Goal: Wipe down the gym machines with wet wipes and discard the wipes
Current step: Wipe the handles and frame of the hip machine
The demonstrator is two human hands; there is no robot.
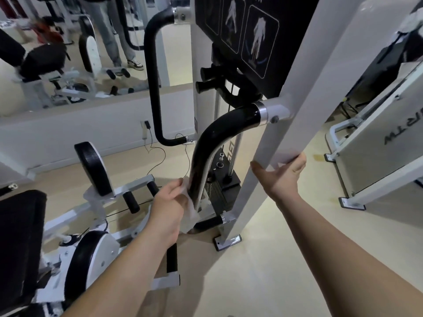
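I judge the job to be in its middle. My left grip [168, 203] is closed on the wet wipe [189, 212], fingers and thumb pinching the crumpled white sheet against the lower run of the black curved handle [212, 138], just above where that bar bends back into the frame. My right grip [282, 173] is wrapped round the white upright [288, 106] beside it, thumb on one side and fingers on the other, holding nothing else. It looks like a brace while the other grip wipes. The upper bend of the handle shines, but I cannot tell whether that is damp or only gloss, so I cannot say how much of this bar is done. What is left, as I read it, is the rest of this handle, the matching far handle [153, 76] behind it, the black pad [91, 168] low on my left, and other machines such as the white machine [370, 156] on my right. After that the wipe has to be thrown away, and no bin shows. The surface under the wipe is smooth, rounded and glossy, so the sheet should slide along it easily. Between handle and upright I see the weight stack [223, 191], with a dark exercise placard [251, 30] above. The floor [263, 271] is pale beige, a wall mirror [57, 65] runs on the left, and a cable hangs from a wall socket [144, 131] below it.
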